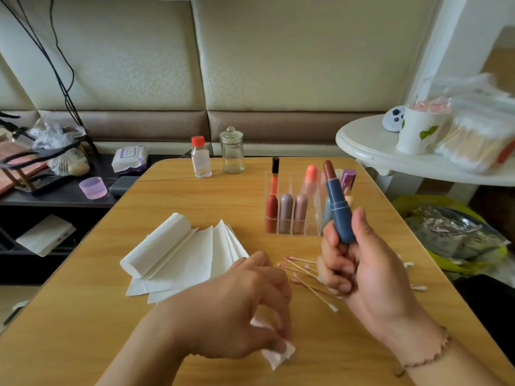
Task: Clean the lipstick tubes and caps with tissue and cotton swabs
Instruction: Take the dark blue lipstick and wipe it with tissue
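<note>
On the shelf at nine o'clock sit a wipes pack (128, 159) and a purple cup (93, 187). On the wooden table (83, 288), a tissue stack (178, 254) lies at about ten o'clock from the left hand (237, 307), its upper sheets folded into a roll on the left side. The left hand hovers low over the near table, fingers curled down, pinching a small crumpled tissue wad (277, 353) that touches the tabletop. At twelve o'clock, near the far edge, stand a red-capped bottle (200, 158) of clear liquid and, just beside it, an empty glass jar (231, 151) with its lid on. Swabs (306, 277) with pink-stained tips lie scattered between the two hands and under the right one. A clear organizer (292, 215) at one o'clock holds capped lipsticks upright in its compartments, with a lip gloss (274, 176) standing in its back left corner. The right hand (365, 271) is raised in front of the organizer, fingers and thumb wrapped round the base of a blue lipstick (338, 207), uncapped, upright and tilted slightly left, its brownish-red bullet exposed at the top. At two o'clock, a white side table (370, 151) carries a paper cup (418, 132) and a swab bag (473, 143).
</note>
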### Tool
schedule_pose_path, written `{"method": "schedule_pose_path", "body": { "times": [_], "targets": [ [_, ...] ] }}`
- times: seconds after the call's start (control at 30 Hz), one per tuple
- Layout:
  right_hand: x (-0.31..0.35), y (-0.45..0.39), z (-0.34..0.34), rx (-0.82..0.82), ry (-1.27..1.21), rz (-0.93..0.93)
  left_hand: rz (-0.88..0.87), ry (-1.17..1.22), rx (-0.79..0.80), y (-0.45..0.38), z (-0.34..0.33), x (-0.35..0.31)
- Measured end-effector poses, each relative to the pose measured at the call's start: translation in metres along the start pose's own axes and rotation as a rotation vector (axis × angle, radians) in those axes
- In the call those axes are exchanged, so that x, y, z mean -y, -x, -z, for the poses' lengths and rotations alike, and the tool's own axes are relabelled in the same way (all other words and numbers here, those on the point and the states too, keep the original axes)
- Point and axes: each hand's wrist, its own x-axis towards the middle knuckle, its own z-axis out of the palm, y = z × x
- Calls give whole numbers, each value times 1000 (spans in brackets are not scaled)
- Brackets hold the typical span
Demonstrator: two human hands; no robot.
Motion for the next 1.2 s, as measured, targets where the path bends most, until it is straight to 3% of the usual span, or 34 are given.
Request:
{"method": "schedule_pose_path", "body": {
  "times": [0.07,0.17,0.27,0.33,0.43,0.8,1.2],
  "targets": [
    [-2,1,-2,29,36,54,76,125,-226,-4,-2,-1],
    [-7,7,-6,85,169,166,286,469,-695,-14,-6,-8],
    [-14,13,-12,148,301,201,363,796,-904,-22,-12,-12],
    [-19,15,-15,159,380,194,351,921,-917,-23,-13,-9],
    [-24,13,-14,130,505,196,278,1051,-815,-21,-13,-3],
    [-23,11,-10,86,608,233,40,1463,-564,-17,-14,13],
    [-24,11,-9,33,1083,400,123,1280,-664,-25,-31,10]
  ]
}}
